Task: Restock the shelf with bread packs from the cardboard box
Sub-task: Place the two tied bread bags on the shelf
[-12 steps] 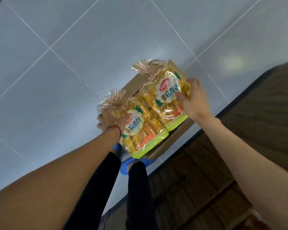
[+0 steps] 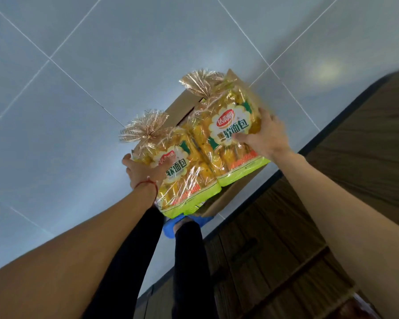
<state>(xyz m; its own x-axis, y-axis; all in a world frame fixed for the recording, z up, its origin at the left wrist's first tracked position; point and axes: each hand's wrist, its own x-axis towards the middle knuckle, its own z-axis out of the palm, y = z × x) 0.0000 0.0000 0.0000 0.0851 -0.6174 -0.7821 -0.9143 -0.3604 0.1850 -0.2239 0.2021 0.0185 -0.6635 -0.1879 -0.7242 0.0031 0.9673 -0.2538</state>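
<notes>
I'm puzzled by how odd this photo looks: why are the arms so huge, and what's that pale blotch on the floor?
Head view: the wide-angle lens stretches the forearms near the edges; the blotch is probably light glaring off the glossy floor; wrap on the left bread pack and right bread pack glints; the right hand looks slightly blurred.
</notes>
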